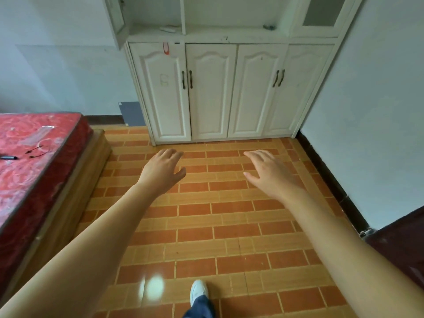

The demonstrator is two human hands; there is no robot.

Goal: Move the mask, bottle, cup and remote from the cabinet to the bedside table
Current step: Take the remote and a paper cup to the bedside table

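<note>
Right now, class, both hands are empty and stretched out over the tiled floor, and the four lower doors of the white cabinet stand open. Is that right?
Not quite. The head view shows the four lower doors of the white cabinet closed, handles meeting in pairs. The rest holds: the left hand and right hand are empty, stretched out over the tiled floor.
</note>
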